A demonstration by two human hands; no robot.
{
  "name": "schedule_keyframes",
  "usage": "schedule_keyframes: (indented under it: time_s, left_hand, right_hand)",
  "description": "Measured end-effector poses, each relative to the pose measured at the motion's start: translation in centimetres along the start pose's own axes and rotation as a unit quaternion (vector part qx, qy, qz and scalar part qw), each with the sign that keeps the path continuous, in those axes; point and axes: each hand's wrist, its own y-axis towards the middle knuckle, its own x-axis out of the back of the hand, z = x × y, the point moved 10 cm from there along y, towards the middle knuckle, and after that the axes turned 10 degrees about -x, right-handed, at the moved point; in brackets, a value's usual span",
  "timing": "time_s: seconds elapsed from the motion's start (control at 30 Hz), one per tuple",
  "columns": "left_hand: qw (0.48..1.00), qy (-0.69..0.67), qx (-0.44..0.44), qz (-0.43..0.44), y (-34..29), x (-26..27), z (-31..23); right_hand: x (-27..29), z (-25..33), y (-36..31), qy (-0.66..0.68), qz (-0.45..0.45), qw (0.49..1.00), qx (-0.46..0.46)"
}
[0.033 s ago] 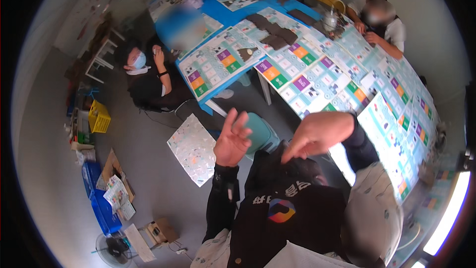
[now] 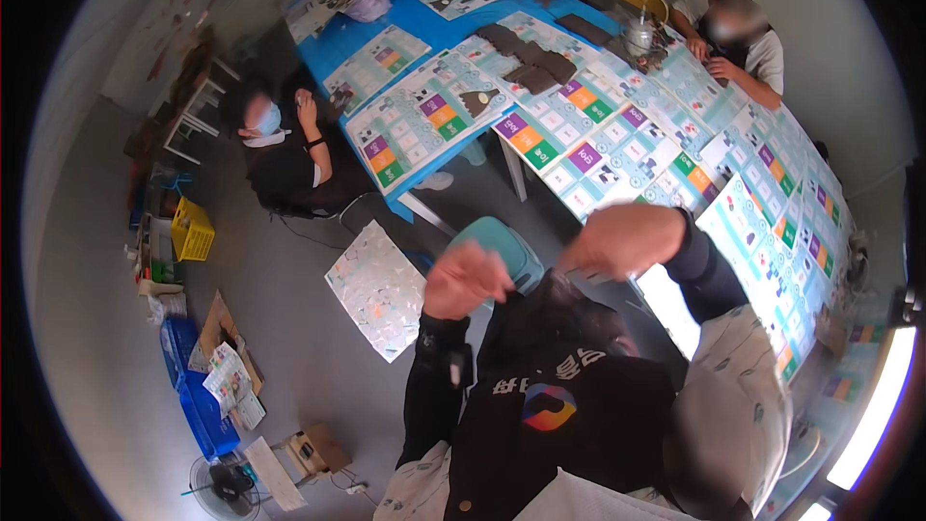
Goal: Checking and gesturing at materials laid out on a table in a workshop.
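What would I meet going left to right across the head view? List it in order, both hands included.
Yellow basket → pale patterned sheet on the floor → left hand → right hand → glowing light strip.

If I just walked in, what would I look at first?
Probably the colourful printed sheets spread across the upper right. Then the left hand and right hand, blurry near the middle, and the yellow basket at the left.
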Motion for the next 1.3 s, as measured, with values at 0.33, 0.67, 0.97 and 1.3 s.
schedule_keyframes:
  time_s: [0.33,0.67,0.97,1.3]
  left_hand:
    - [0.917,0.250,0.236,-0.205,3.1,1.9,5.1]
    - [0.796,0.457,0.393,0.054,0.4,0.4,5.2]
    - [0.817,0.505,0.075,-0.267,1.3,5.8,-2.3]
    - [0.804,0.473,0.137,-0.334,-4.3,6.1,-5.6]
  right_hand:
    - [5.4,3.6,-0.5,-0.253,-0.314,0.907,-0.124]
    - [1.2,1.6,0.9,0.240,0.003,0.966,-0.095]
    - [10.3,4.6,2.3,0.343,-0.432,0.834,-0.018]
    - [0.2,0.0,6.6,0.552,-0.195,0.803,-0.113]
